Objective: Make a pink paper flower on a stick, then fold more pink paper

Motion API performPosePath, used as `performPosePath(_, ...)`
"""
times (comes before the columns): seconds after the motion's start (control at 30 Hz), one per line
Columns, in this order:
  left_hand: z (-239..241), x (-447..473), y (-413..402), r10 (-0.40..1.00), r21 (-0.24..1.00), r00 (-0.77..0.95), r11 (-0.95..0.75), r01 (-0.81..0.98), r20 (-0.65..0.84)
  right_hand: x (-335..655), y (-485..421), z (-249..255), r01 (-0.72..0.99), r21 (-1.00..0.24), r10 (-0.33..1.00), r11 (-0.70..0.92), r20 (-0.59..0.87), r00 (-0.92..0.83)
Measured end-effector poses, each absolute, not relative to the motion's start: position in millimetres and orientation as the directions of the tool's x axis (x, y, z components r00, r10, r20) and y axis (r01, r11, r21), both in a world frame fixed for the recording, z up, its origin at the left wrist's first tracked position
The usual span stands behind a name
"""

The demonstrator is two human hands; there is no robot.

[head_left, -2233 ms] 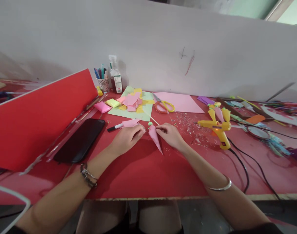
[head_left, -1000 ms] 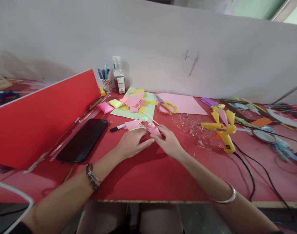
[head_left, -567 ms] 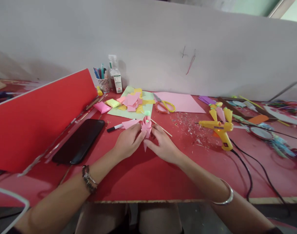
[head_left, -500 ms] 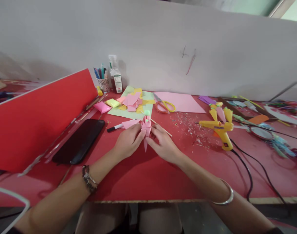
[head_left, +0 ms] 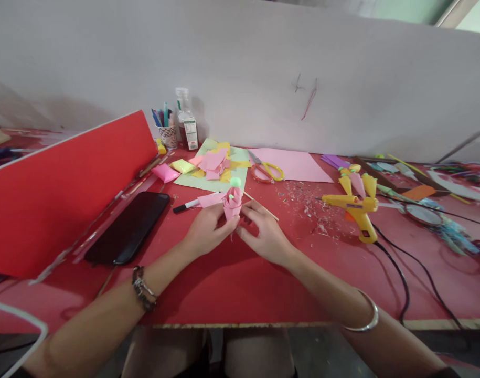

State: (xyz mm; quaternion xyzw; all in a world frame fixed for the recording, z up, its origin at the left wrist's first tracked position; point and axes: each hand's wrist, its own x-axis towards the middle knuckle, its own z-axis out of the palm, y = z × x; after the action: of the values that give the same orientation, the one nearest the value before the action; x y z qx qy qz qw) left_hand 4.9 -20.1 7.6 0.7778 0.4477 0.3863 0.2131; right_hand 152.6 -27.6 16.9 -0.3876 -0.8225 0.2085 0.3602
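Between my hands, above the red table, is a pink paper flower [head_left: 232, 203] of rolled, layered strips with small pale green pieces at its top. My left hand [head_left: 208, 228] is closed on its lower part, the thumb across the front. My right hand [head_left: 267, 233] is close by on the right, fingers curved, with a gap between thumb and forefinger; whether its fingertips touch the paper is hard to tell. Just behind lie a pink paper piece [head_left: 210, 200], a black-capped marker [head_left: 187, 205] and a thin wooden stick [head_left: 265, 208].
A yellow glue gun [head_left: 358, 212] with a black cord lies at right, near yellow and pink paper cones [head_left: 356, 184]. Scissors [head_left: 265, 170], pink paper cuttings [head_left: 214, 163] and a pink sheet [head_left: 298, 165] are behind. At left are a phone [head_left: 127, 228] and a red board [head_left: 70, 184].
The paper flower has shifted slightly left and its top has tilted towards me. Its pointed lower end is now mostly hidden behind my left thumb. My right fingers have come away from its side.
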Motion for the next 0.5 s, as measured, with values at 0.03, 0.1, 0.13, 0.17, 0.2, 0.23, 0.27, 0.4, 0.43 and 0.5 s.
performPosePath(0.03, 7.5, 4.6, -20.1, 0.851, 0.692, 0.322, -0.525, 0.495, 0.414, 153.3, -26.9, 17.1, 0.464, -0.642, 0.790, 0.610, 0.454, -0.412)
performPosePath(0.1, 7.3, 3.9, -20.1, 0.837, 0.716, 0.378, -0.540, 0.443, 0.397, 155.3, -24.6, 17.2, 0.433, -0.672, 0.799, 0.601, 0.489, -0.349)
performPosePath(0.13, 7.2, 3.6, -20.1, 0.833, 0.724, 0.402, -0.538, 0.431, 0.380, 156.3, -23.4, 17.1, 0.428, -0.683, 0.806, 0.592, 0.497, -0.321)
performPosePath(0.17, 7.2, 3.3, -20.2, 0.833, 0.731, 0.417, -0.532, 0.428, 0.363, 157.3, -22.4, 16.8, 0.426, -0.693, 0.814, 0.581, 0.497, -0.300)
performPosePath(0.2, 7.3, 3.2, -20.3, 0.837, 0.736, 0.421, -0.523, 0.429, 0.349, 158.0, -21.6, 16.4, 0.421, -0.709, 0.825, 0.566, 0.490, -0.283)
performPosePath(0.23, 7.4, 3.2, -20.4, 0.843, 0.741, 0.417, -0.513, 0.434, 0.340, 158.5, -21.0, 15.9, 0.405, -0.734, 0.838, 0.545, 0.478, -0.262)
performPosePath(0.27, 7.7, 3.4, -20.5, 0.847, 0.743, 0.411, -0.508, 0.436, 0.338, 158.8, -20.8, 15.4, 0.378, -0.767, 0.855, 0.518, 0.459, -0.240)
performPosePath(0.4, 9.7, 4.8, -21.5, 0.818, 0.749, 0.450, -0.539, 0.386, 0.357, 158.8, -21.1, 13.6, 0.217, -0.908, 0.930, 0.359, 0.329, -0.162)
performPosePath(0.43, 10.1, 5.0, -21.7, 0.809, 0.749, 0.466, -0.547, 0.373, 0.359, 159.1, -21.1, 13.6, 0.194, -0.922, 0.939, 0.335, 0.310, -0.150)
performPosePath(0.5, 10.3, 5.2, -22.0, 0.802, 0.749, 0.481, -0.551, 0.369, 0.353, 160.2, -20.7, 13.7, 0.191, -0.923, 0.941, 0.333, 0.312, -0.135)
